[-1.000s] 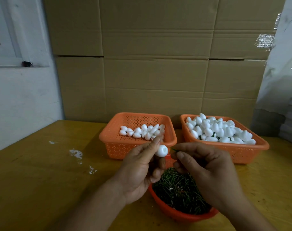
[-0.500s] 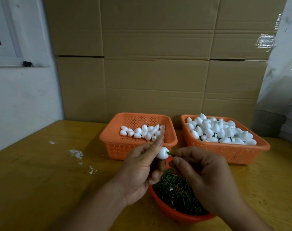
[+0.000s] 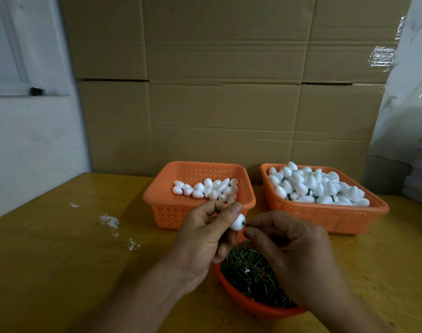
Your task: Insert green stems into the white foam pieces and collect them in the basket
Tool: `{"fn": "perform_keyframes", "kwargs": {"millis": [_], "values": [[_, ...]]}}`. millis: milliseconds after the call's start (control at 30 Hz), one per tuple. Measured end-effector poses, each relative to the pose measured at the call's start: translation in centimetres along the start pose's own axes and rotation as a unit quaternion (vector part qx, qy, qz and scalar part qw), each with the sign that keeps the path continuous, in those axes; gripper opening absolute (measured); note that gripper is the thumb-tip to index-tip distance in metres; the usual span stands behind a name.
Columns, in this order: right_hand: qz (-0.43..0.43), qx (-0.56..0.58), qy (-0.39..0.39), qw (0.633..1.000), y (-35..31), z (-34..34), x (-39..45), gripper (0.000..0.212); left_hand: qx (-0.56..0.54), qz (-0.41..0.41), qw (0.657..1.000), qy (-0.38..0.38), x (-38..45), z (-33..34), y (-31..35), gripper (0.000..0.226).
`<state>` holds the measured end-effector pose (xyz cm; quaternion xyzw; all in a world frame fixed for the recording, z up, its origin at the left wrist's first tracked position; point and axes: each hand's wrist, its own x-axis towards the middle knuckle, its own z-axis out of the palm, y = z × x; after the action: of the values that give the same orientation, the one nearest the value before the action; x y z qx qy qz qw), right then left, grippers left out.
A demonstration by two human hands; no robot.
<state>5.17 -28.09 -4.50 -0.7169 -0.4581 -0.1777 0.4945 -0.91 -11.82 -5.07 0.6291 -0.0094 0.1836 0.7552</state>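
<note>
Your left hand [image 3: 202,239] pinches a white foam piece [image 3: 237,223] between thumb and fingertips, just above the near rim of the orange bowl [image 3: 238,300], which serves as the landmark from here on. Your right hand [image 3: 291,251] grips a green stem [image 3: 244,224] at its fingertips, and the stem's tip meets the foam on its right side; only a short bit of green shows between fingers and foam. How deep it has gone cannot be told from this view, so treat the insertion as under way, not finished.

Directly below both hands, the bowl holds a thick heap of loose green stems [image 3: 250,272], so plenty of stock remains. Behind the bowl and slightly to its left sits the left basket [image 3: 171,200], with a small cluster of plain white foam pieces in its far half and much bare floor showing. Behind the bowl to its right sits the right basket [image 3: 325,217], heaped high with foam pieces, several showing green among them; that reads as the collecting basket.

By that reading, you are well into the job: most pieces look done, a modest batch is left in the left basket. White crumbs [image 3: 110,222] lie on the yellow table [image 3: 48,260] well to the left of the bowl. Cardboard boxes [image 3: 224,92] stand behind both baskets.
</note>
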Motion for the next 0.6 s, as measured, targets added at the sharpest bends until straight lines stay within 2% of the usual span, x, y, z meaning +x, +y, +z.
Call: {"fn": "perform_keyframes", "kwargs": {"millis": [467, 600], "values": [[0.052, -0.020, 0.019, 0.998, 0.15, 0.21, -0.07, 0.004, 0.035, 0.057, 0.998, 0.013, -0.05, 0.22, -0.43, 0.031], [0.053, 0.001, 0.024, 0.998, 0.02, 0.01, 0.05, 0.006, -0.013, 0.048, 0.998, -0.029, -0.20, 0.02, -0.26, 0.024]]}}
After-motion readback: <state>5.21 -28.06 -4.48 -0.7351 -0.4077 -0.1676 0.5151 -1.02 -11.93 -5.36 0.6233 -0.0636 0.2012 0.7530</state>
